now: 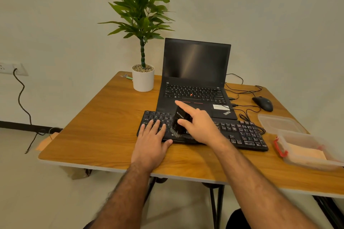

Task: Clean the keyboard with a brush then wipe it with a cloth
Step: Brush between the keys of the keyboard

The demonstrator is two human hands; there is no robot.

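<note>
Wooden table [104,117] against a pale wall; on it a potted plant [143,78], an open laptop [195,82], a mouse [262,103] and a clear plastic box [305,151] with its lid [279,122] beside it.

Keyboard [242,134]: black, wired, lying flat near the front edge of the table, just in front of the laptop. Long axis runs left to right, with a slight skew; number pad at the right end. Judged rigid and light, apt to slide under sweeping, so best steadied from above at one end.

Left hand [151,139]: fingers straight, pressing flat on the left keys, gripping nothing.

Right hand [197,126]: clasps the brush [179,122], forefinger stretched along its top, thumb on its side.

Brush: black, blocky body, tilted, bristles down on the middle keys. Judged light, with a stiff body and soft bristles; held by the body.

Cloth: not clearly seen; the pale orange matter inside the box may be it.
</note>
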